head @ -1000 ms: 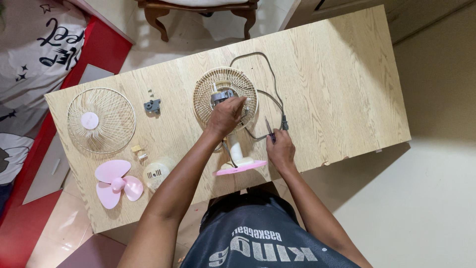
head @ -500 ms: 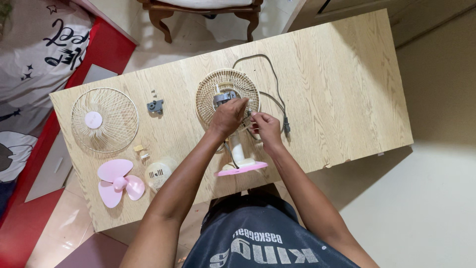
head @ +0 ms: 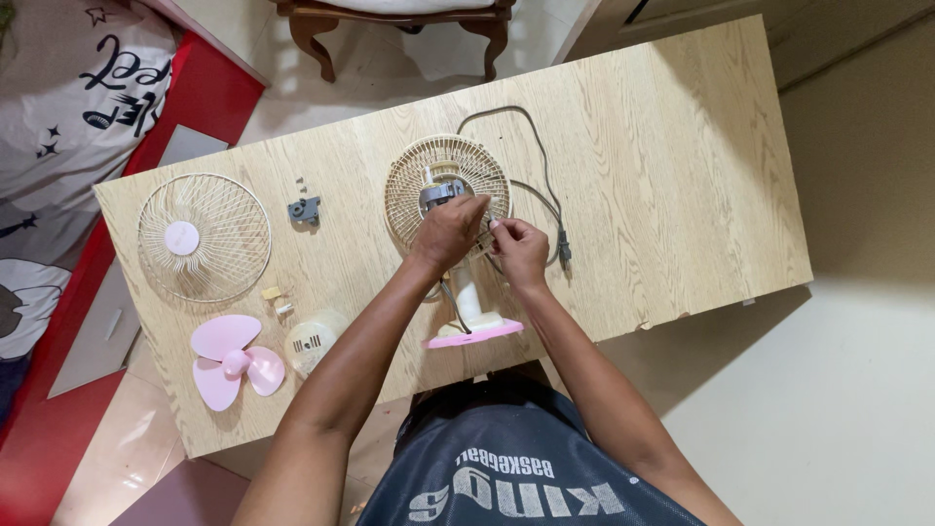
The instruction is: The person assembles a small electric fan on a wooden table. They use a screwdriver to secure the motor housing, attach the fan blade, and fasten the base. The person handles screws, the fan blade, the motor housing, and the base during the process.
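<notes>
A small cream desk fan lies on the wooden table, its rear grille facing up, the grey motor bare and the pink base toward me. My left hand grips the fan at the grille's lower right edge, beside the motor. My right hand is right next to it, fingers pinched on a thin tool whose tip is at the grille; most of the tool is hidden. The grey power cord loops behind the fan and ends in a plug.
Left of the fan lie the loose front grille, a pink fan blade, a cream motor cover, a grey bracket and small loose parts. A wooden chair stands beyond the table. A red mat is at the left.
My right hand has risen from the table near the plug, carrying the thin tool up and left to the fan's grille. My left hand has stayed on the fan.
</notes>
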